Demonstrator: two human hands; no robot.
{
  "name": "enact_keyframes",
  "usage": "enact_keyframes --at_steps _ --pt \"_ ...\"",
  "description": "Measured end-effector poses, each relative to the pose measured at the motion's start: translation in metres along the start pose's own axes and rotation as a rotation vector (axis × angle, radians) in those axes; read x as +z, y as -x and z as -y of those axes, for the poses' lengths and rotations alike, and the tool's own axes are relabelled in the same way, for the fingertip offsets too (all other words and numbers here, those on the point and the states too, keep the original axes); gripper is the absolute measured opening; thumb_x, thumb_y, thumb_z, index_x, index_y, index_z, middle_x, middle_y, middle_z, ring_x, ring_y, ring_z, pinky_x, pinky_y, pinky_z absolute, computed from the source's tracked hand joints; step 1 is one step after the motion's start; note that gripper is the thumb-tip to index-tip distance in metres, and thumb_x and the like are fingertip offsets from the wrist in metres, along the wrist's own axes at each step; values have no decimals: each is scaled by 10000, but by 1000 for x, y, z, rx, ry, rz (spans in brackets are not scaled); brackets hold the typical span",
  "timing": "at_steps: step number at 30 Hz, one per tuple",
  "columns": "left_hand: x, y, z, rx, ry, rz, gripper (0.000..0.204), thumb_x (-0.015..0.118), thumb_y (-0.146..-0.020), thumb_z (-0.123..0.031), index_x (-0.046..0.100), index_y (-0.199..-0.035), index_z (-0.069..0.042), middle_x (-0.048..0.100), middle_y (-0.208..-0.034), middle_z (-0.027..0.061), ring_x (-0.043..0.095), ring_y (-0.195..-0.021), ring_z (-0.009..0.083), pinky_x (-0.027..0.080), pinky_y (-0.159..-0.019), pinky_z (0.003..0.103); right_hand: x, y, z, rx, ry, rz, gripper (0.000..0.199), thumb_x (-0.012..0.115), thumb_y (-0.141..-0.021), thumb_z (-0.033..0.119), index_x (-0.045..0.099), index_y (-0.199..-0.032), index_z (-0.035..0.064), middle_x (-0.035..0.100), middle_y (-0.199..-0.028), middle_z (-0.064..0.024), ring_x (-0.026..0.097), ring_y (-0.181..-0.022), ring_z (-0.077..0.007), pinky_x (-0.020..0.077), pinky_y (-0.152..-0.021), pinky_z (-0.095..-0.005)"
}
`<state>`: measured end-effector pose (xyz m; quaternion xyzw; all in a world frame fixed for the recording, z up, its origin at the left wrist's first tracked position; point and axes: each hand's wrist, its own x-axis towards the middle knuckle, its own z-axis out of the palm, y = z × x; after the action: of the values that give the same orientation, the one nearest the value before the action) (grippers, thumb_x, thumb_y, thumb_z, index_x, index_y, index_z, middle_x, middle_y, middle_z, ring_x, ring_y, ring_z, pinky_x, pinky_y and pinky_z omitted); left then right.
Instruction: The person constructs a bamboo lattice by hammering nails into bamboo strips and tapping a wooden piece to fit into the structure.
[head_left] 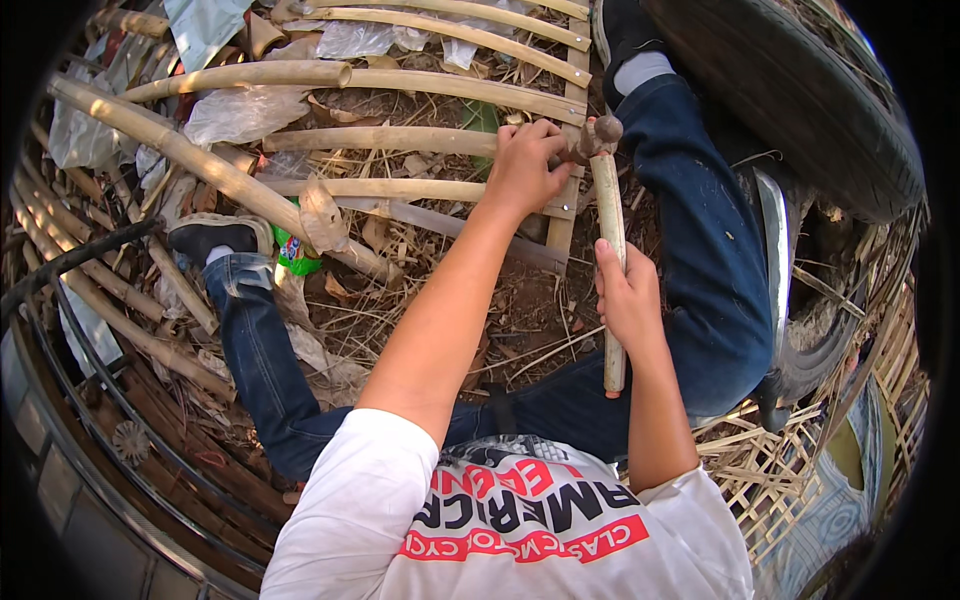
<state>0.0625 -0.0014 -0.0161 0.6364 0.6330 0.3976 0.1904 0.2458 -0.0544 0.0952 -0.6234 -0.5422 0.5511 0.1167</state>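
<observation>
My right hand (630,295) is wrapped round the pale wooden handle of a hammer (610,205). Its rusty metal head is up at the crosspiece, close beside my left fingers. My left hand (525,168) is bent closed over the end of a bamboo slat (390,138), where it meets the flat crosspiece (560,232). Whatever those fingers pinch is hidden. Several slats lie side by side across the crosspiece, with small nail heads showing on the upper ones. Another slat (400,188) lies just below my left hand.
Loose bamboo poles (190,155) are piled at the left, among plastic scraps and dry leaves. A black tyre (800,90) stands at the upper right. Below it lies a curved metal blade (775,240). Dark metal bars (130,430) run along the lower left. My legs are spread around the work.
</observation>
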Motion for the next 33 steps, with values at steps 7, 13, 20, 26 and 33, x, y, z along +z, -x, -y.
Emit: enact_keyframes --at_steps 7,13,20,26,33 --pt "-1 -1 -2 -48 26 27 164 782 -696 -156 674 -801 -92 628 -938 40 596 -944 234 351 -869 391 4 13 19 78 -136 -59 358 548 -982 297 534 -775 5 456 -553 -6 436 -448 -92 357 -409 -290" --pt "1 -1 -1 -46 34 21 160 780 -690 -156 669 -788 -95 629 -929 41 595 -938 235 351 -868 387 1 2 12 31 -41 -6 360 510 -997 363 494 -799 64 463 -594 21 440 -439 -55 360 -387 -233" --pt "0 0 -1 -57 26 21 177 772 -694 -156 656 -810 -89 636 -928 21 597 -915 229 352 -870 368 8 -4 -6 -1 -2 -16 345 520 -994 358 493 -813 65 445 -586 31 419 -430 -51 346 -380 -230" --pt "0 -1 -1 -74 100 -17 166 766 -701 -150 642 -793 -89 640 -894 26 608 -895 226 344 -860 373 7 -5 -7 4 -16 -11 347 519 -993 369 493 -828 65 439 -585 32 418 -429 -46 343 -374 -226" --pt "2 -1 -2 -67 100 -10 144 762 -705 -152 634 -737 -97 634 -877 18 607 -907 223 336 -848 384 2 5 16 142 -146 -20 373 476 -1002 393 494 -805 77 462 -592 19 435 -432 -57 359 -378 -233"
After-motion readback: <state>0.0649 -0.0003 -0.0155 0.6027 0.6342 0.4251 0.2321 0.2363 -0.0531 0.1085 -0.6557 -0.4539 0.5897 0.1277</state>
